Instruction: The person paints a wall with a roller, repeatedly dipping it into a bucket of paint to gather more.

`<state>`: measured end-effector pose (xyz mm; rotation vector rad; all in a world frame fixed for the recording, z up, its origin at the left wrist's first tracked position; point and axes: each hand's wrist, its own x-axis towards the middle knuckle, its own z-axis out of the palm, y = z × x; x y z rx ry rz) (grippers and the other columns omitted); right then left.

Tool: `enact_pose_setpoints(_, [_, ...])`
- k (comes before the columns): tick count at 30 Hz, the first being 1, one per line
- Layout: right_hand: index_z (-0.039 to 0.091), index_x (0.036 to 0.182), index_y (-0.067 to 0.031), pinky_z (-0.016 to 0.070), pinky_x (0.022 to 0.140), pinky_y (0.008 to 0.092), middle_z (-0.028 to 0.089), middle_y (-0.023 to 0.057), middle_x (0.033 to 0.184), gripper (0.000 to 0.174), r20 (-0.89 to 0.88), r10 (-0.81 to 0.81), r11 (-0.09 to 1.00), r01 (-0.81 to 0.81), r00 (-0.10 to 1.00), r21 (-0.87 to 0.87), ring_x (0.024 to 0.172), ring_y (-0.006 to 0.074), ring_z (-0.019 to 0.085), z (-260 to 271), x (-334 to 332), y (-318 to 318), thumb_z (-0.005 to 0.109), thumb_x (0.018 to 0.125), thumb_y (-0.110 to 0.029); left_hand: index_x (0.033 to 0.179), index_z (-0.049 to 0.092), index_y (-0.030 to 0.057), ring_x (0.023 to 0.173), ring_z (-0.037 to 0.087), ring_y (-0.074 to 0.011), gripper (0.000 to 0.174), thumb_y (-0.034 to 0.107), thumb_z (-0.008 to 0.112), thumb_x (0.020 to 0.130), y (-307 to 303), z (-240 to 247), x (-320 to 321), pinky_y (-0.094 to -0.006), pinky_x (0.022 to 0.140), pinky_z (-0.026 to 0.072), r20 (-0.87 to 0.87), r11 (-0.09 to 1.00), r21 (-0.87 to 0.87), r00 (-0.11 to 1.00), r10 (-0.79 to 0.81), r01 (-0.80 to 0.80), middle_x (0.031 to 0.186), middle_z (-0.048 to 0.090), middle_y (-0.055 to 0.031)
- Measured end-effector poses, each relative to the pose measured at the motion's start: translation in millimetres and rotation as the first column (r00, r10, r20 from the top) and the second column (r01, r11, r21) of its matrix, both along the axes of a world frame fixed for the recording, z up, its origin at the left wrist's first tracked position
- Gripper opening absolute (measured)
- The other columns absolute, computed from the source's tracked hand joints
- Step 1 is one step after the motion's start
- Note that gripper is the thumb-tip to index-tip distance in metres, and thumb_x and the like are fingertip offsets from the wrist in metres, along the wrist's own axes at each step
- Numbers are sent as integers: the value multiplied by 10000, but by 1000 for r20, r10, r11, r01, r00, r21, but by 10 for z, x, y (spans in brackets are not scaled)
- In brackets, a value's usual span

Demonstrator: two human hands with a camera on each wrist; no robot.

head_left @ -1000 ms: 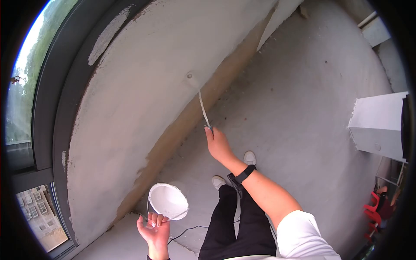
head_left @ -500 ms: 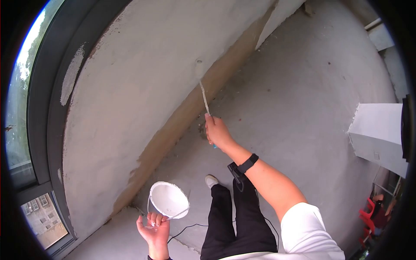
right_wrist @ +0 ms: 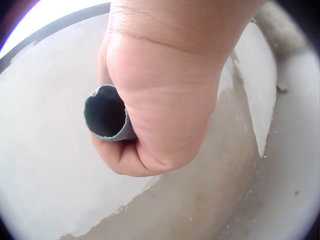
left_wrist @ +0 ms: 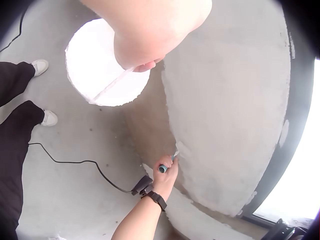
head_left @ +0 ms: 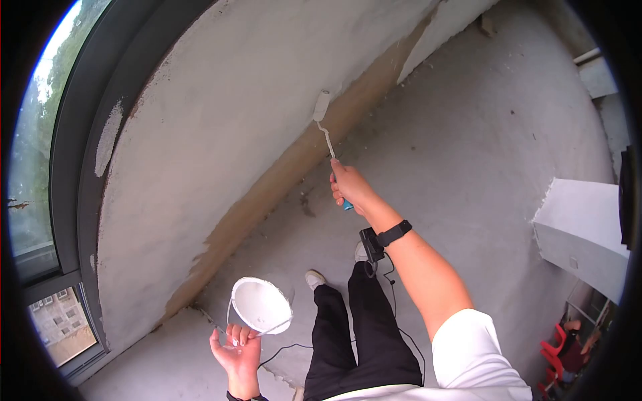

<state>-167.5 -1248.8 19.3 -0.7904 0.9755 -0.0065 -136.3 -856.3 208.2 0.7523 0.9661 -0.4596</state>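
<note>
My right hand [head_left: 351, 187] grips the blue-green handle [head_left: 347, 206] of a paint roller [head_left: 322, 105]. The white roller head lies against the wall [head_left: 200, 134], just above where its pale coat meets a bare brown strip [head_left: 267, 194]. Seen from the right wrist, the handle's hollow end [right_wrist: 129, 132] sticks out of the curled fist, which hides the roller head. My left hand [head_left: 241, 351] holds a white bucket [head_left: 262, 305] by its thin handle, fingers curled round it. The bucket hangs tilted, its inside coated white.
A dark window frame [head_left: 87, 167] borders the wall at left. Grey concrete floor [head_left: 435, 174] spreads to the right, with a white box-like block [head_left: 582, 214] and red items [head_left: 554, 357] at the far side. A black cable [head_left: 284, 349] trails near my legs [head_left: 328, 327].
The right hand has moved the roller up and rightward in the head view, along the coat's lower edge. My feet have shifted, while the left hand and bucket keep nearly the same place.
</note>
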Motion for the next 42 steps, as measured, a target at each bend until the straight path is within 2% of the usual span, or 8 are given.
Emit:
enact_pose_setpoints(15, [471,842,-37,392,420,331,463,20,611,477,-72,216,874,-226,974,-431,441,133,454,-38,-104,476,436,1114,-427,810,420,108,571,286,-153,339,366,594,945,-275,152,-81,-340,689,290,17,996,89,1000,3,-5,641,296,-3])
enact_pose_setpoints(17, [523,754,30,493,513,439,572,144,580,579,-48,168,901,-173,985,-397,467,284,597,-33,-136,315,382,1126,-391,811,422,108,570,288,-154,338,367,591,947,-350,180,-72,-343,690,292,19,996,84,1000,4,-5,640,300,-3])
enact_pose_setpoints(22, [464,835,-54,400,411,328,465,10,618,476,25,89,980,-83,996,-179,430,122,449,26,31,399,417,1120,-432,810,423,108,566,290,-155,339,374,575,955,-399,201,-48,-350,691,300,17,995,91,999,-43,41,637,309,-4])
enact_pose_setpoints(23, [532,815,34,502,545,461,584,179,599,569,-27,177,953,-178,984,-244,512,335,610,66,-26,497,393,1122,-425,808,421,108,565,290,-155,343,380,569,957,-407,209,-47,-350,691,301,14,995,92,999,-36,34,636,311,-4])
enact_pose_setpoints(28, [583,890,61,474,757,541,652,311,868,520,-134,259,756,-287,957,-588,846,511,606,-256,-547,396,483,1094,-408,794,413,105,570,281,-159,359,385,597,924,-467,248,17,-349,696,301,-25,994,102,999,-29,32,638,297,-12])
enact_pose_setpoints(36, [557,889,60,472,701,488,598,239,741,520,-120,-135,832,47,984,-552,718,406,595,-974,-614,-957,475,1095,-410,799,399,103,554,281,-163,368,394,550,967,-804,383,-48,-349,666,286,8,985,172,1000,-26,24,655,311,-14])
enact_pose_setpoints(39, [472,848,-81,350,427,295,430,-18,643,437,16,-224,887,210,975,-411,463,88,412,-1027,-421,-1276,491,1101,-437,793,407,106,556,280,-167,363,395,577,932,-794,345,-56,-354,681,300,7,985,170,1000,-29,27,649,302,-14])
enact_pose_setpoints(42, [561,930,4,473,596,457,617,191,757,448,-31,-214,782,153,976,-604,632,374,582,-1114,-268,-1080,462,1105,-396,790,405,108,554,285,-166,364,397,575,933,-765,321,-98,-353,683,302,10,991,134,1000,-16,14,646,301,-14])
